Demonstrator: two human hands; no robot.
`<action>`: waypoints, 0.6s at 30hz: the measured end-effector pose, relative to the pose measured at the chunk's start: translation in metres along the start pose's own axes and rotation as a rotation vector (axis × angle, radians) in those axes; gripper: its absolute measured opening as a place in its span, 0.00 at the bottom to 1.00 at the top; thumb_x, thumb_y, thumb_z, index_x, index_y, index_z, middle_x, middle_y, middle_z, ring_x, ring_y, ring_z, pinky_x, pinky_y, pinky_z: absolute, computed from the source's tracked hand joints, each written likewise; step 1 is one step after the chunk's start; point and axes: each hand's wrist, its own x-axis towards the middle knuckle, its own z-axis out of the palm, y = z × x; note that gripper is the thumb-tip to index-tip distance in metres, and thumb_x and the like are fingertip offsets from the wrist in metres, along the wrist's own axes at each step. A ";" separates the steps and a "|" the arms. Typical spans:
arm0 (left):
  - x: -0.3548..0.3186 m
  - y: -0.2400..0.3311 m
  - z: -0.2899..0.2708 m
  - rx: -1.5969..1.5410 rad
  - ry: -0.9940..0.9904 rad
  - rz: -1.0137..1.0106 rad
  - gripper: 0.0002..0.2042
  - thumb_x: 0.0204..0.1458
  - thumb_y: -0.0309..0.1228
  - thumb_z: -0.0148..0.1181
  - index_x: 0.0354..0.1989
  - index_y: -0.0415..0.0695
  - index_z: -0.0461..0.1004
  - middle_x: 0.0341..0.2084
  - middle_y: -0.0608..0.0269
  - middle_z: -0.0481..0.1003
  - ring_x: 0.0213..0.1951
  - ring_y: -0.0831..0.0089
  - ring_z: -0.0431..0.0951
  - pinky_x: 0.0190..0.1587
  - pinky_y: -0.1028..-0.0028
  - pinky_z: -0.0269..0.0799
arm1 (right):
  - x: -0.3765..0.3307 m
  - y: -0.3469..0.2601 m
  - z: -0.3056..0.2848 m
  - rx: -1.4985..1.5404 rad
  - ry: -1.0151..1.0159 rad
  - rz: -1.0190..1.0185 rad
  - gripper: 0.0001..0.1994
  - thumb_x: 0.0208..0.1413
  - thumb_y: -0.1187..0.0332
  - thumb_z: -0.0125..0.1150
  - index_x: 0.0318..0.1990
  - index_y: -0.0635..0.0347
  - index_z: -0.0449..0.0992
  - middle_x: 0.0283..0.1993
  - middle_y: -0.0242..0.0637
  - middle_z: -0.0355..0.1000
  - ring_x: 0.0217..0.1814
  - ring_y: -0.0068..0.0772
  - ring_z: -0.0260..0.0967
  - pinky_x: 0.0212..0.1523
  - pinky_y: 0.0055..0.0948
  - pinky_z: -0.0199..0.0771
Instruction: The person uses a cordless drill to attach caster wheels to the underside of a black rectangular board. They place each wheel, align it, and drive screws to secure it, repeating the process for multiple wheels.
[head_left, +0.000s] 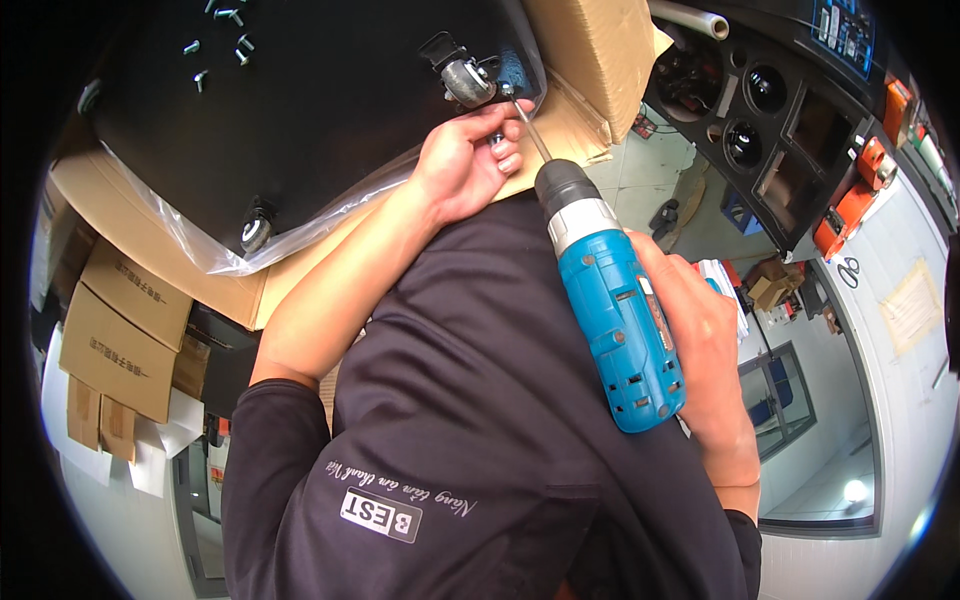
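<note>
My right hand is wrapped round the body of a blue cordless drill, whose long bit reaches up to a screw at the base of a caster wheel. Beside that screw is my left hand, its index fingertip close to the bit's end and its other fingers curled. A small shiny screw shows between those curled fingers. The caster sits on a large black panel edged with clear plastic wrap. Another caster stands at the panel's near left corner.
Several loose screws lie on the panel's far left part. Around the panel is an open cardboard box. Folded cartons are at left. To the right stand a black cabinet with round openings and orange tools.
</note>
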 end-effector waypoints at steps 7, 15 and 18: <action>-0.045 0.013 -0.005 0.628 0.307 0.151 0.12 0.68 0.30 0.55 0.53 0.36 0.76 0.28 0.72 0.67 0.29 0.82 0.63 0.33 0.75 0.63 | 0.006 -0.015 -0.007 0.027 -0.012 0.047 0.28 0.52 0.77 0.65 0.64 0.65 0.74 0.42 0.47 0.79 0.39 0.44 0.78 0.44 0.33 0.77; -0.091 0.018 0.078 1.408 -0.360 1.084 0.18 0.51 0.38 0.72 0.45 0.39 0.82 0.24 0.62 0.74 0.22 0.70 0.69 0.25 0.71 0.63 | 0.016 -0.011 -0.004 0.010 0.067 -0.077 0.29 0.51 0.72 0.70 0.63 0.64 0.74 0.45 0.48 0.80 0.40 0.52 0.81 0.42 0.37 0.79; -0.092 0.005 0.123 1.365 -0.573 1.281 0.22 0.47 0.48 0.72 0.44 0.42 0.84 0.26 0.62 0.72 0.23 0.68 0.69 0.25 0.67 0.61 | 0.022 -0.016 -0.010 0.028 0.037 -0.066 0.29 0.51 0.71 0.69 0.63 0.64 0.74 0.45 0.48 0.80 0.41 0.51 0.81 0.41 0.37 0.79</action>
